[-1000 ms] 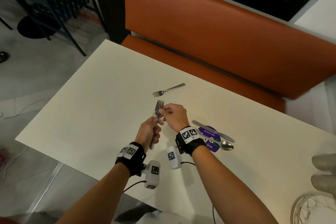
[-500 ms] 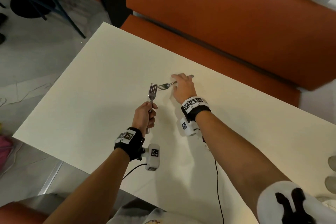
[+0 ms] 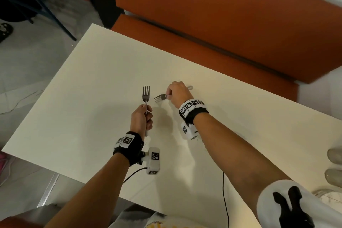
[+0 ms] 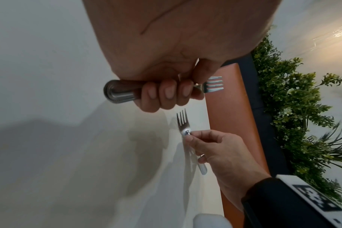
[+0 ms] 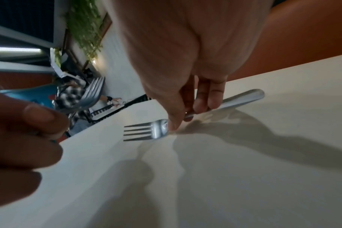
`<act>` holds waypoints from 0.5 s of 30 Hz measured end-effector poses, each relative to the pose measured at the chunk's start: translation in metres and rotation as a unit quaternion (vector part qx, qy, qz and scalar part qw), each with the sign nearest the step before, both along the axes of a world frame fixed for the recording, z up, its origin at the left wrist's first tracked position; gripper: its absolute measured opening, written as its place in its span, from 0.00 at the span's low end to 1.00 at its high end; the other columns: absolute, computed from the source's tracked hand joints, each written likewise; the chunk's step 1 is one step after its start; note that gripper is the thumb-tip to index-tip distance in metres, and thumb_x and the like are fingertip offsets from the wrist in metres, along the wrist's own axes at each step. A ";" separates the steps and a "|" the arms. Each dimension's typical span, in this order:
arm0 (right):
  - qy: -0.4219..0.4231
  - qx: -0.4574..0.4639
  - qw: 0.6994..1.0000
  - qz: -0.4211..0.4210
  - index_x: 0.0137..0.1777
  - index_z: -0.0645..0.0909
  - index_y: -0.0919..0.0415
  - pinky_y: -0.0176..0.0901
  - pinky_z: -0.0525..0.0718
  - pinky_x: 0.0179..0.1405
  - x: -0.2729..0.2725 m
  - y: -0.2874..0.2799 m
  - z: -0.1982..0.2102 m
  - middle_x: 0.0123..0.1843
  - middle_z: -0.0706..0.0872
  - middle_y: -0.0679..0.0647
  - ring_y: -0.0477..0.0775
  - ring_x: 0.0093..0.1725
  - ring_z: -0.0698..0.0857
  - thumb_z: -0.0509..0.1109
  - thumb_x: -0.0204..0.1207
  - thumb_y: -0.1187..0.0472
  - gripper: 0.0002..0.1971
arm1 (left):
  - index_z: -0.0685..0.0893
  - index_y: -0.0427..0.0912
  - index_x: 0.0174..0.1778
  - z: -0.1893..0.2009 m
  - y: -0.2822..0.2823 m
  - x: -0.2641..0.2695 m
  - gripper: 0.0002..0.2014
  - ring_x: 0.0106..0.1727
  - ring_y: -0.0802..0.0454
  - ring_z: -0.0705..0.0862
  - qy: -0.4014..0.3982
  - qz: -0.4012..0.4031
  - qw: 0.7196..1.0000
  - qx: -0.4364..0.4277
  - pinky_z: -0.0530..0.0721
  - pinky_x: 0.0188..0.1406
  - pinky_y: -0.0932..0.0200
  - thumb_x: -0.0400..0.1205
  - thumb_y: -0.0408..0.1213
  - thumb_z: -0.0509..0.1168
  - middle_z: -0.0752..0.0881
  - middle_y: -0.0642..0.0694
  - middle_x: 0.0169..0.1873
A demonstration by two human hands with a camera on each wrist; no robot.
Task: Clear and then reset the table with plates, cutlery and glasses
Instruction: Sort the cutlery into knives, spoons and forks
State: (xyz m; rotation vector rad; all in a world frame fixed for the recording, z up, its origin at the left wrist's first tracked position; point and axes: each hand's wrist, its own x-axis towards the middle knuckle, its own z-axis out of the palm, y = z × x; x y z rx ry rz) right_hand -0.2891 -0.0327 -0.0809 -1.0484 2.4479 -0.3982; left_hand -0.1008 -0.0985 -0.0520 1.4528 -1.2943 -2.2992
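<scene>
Left hand (image 3: pixel 141 119) is closed in a fist around the handle of fork A (image 3: pixel 146 93). Fingers wrap the shaft, thumb lies on top near the neck. Tines point away from the person; handle end sticks out below the fist. In the left wrist view three curled fingers (image 4: pixel 169 92) cover the middle of the handle, and the patterned butt end shows clear of the palm. Fork A is held above the table (image 3: pixel 74 98), not touching it.

Right hand (image 3: pixel 176 93) pinches fork B (image 3: pixel 160 97) at the neck, thumb and forefinger closed on the metal just behind the tines. The other fingers curl over the handle. Handle tip pokes out past the far side of the hand. Tines point left, toward fork A; the two heads are near each other but apart. In the right wrist view fork B (image 5: pixel 146 131) lies low over the table with a shadow directly under it; cannot tell whether the tines touch the surface or are just off it.

Both forks sit about mid-table, closer to the far edge than the near one. An orange bench (image 3: pixel 222 24) runs along the far side. Each wrist carries a black strap with printed markers and a white camera block; a cable trails from each toward the near table edge. Greenery (image 4: pixel 303 108) shows behind the bench in the left wrist view.
</scene>
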 end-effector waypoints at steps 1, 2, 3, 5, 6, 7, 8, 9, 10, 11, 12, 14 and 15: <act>-0.020 -0.004 1.000 -0.013 0.42 0.86 0.57 0.50 0.83 0.56 -0.002 0.001 0.003 0.49 0.85 0.53 0.55 0.55 0.80 0.75 0.77 0.68 0.06 | 0.76 0.43 0.38 0.001 0.000 0.000 0.15 0.23 0.53 0.57 0.000 0.001 1.000 -0.005 0.52 0.26 0.57 0.89 0.35 0.50 0.64 0.50 0.26; -0.037 -0.018 0.999 -0.034 0.41 0.86 0.56 0.49 0.84 0.55 -0.003 0.002 0.009 0.48 0.85 0.52 0.55 0.54 0.82 0.75 0.78 0.67 0.06 | 0.76 0.43 0.39 0.002 0.001 0.000 0.15 0.22 0.53 0.59 -0.002 0.000 1.000 -0.015 0.54 0.24 0.58 0.90 0.35 0.50 0.65 0.49 0.26; -0.050 -0.039 0.996 -0.060 0.41 0.85 0.54 0.48 0.85 0.53 -0.004 0.004 0.016 0.47 0.86 0.52 0.54 0.51 0.83 0.76 0.78 0.65 0.06 | 0.76 0.43 0.39 0.002 0.002 0.001 0.16 0.22 0.52 0.61 -0.005 -0.003 1.000 -0.030 0.57 0.23 0.58 0.91 0.35 0.50 0.67 0.49 0.26; -0.066 -0.103 0.986 -0.115 0.44 0.84 0.53 0.44 0.83 0.48 -0.002 0.009 0.034 0.45 0.87 0.51 0.50 0.44 0.84 0.77 0.78 0.63 0.05 | 0.77 0.41 0.39 0.002 0.003 0.002 0.17 0.23 0.49 0.72 -0.005 -0.007 0.998 -0.066 0.69 0.24 0.57 0.92 0.35 0.49 0.74 0.46 0.27; -0.078 -0.139 0.977 -0.144 0.47 0.84 0.53 0.40 0.82 0.45 0.000 0.012 0.046 0.44 0.88 0.50 0.47 0.42 0.83 0.78 0.77 0.63 0.05 | 0.77 0.40 0.40 0.002 0.004 0.001 0.18 0.25 0.46 0.78 -0.002 -0.007 0.997 -0.076 0.75 0.26 0.55 0.93 0.35 0.49 0.79 0.44 0.29; -0.094 -0.175 0.965 -0.172 0.51 0.84 0.53 0.36 0.81 0.42 0.005 0.016 0.058 0.42 0.88 0.49 0.45 0.40 0.84 0.78 0.77 0.63 0.07 | 0.78 0.40 0.41 0.002 0.004 0.002 0.18 0.29 0.44 0.83 0.001 -0.007 0.997 -0.077 0.80 0.29 0.53 0.93 0.35 0.49 0.82 0.42 0.31; -0.114 -0.209 0.951 -0.199 0.57 0.84 0.53 0.32 0.82 0.41 0.010 0.021 0.070 0.41 0.89 0.49 0.43 0.40 0.86 0.79 0.76 0.63 0.12 | 0.78 0.40 0.41 0.002 0.005 0.001 0.18 0.34 0.42 0.87 0.005 -0.009 0.997 -0.074 0.83 0.32 0.52 0.93 0.36 0.49 0.85 0.40 0.34; -0.139 -0.240 0.936 -0.218 0.62 0.82 0.52 0.29 0.83 0.42 0.016 0.027 0.081 0.40 0.90 0.49 0.43 0.40 0.87 0.79 0.76 0.63 0.17 | 0.77 0.40 0.42 0.005 0.007 0.001 0.17 0.37 0.40 0.89 0.012 -0.010 0.997 -0.072 0.84 0.35 0.51 0.94 0.35 0.49 0.87 0.39 0.36; -0.165 -0.265 0.921 -0.231 0.64 0.81 0.51 0.30 0.86 0.44 0.023 0.033 0.089 0.40 0.91 0.50 0.45 0.40 0.89 0.79 0.76 0.63 0.19 | 0.77 0.40 0.42 0.007 0.009 0.000 0.17 0.39 0.39 0.90 0.018 -0.012 0.997 -0.072 0.85 0.37 0.51 0.94 0.35 0.49 0.88 0.38 0.37; -0.192 -0.285 0.907 -0.241 0.65 0.80 0.52 0.35 0.89 0.44 0.030 0.038 0.096 0.40 0.92 0.52 0.48 0.40 0.90 0.79 0.76 0.64 0.19 | 0.77 0.40 0.42 0.011 0.012 -0.001 0.17 0.40 0.38 0.90 0.025 -0.014 0.997 -0.071 0.86 0.38 0.51 0.94 0.35 0.49 0.89 0.37 0.38; -0.220 -0.299 0.894 -0.252 0.64 0.80 0.54 0.41 0.91 0.43 0.037 0.044 0.100 0.40 0.93 0.54 0.50 0.38 0.91 0.78 0.77 0.65 0.18 | 0.77 0.39 0.43 0.014 0.016 -0.001 0.17 0.42 0.37 0.91 0.032 -0.019 0.997 -0.070 0.86 0.39 0.50 0.94 0.35 0.49 0.89 0.35 0.40; -0.258 -0.320 0.870 -0.273 0.62 0.80 0.59 0.47 0.91 0.39 0.052 0.053 0.104 0.40 0.93 0.58 0.54 0.34 0.90 0.75 0.79 0.67 0.13 | 0.78 0.38 0.45 0.019 0.024 -0.001 0.17 0.44 0.33 0.92 0.041 -0.036 0.996 -0.066 0.88 0.41 0.48 0.94 0.36 0.49 0.91 0.30 0.43; -0.269 -0.328 0.861 -0.281 0.60 0.80 0.62 0.49 0.91 0.39 0.060 0.058 0.103 0.40 0.93 0.60 0.55 0.33 0.89 0.73 0.81 0.68 0.10 | 0.78 0.37 0.46 0.022 0.029 0.000 0.16 0.45 0.32 0.92 0.044 -0.049 0.996 -0.067 0.89 0.42 0.47 0.94 0.36 0.49 0.91 0.28 0.44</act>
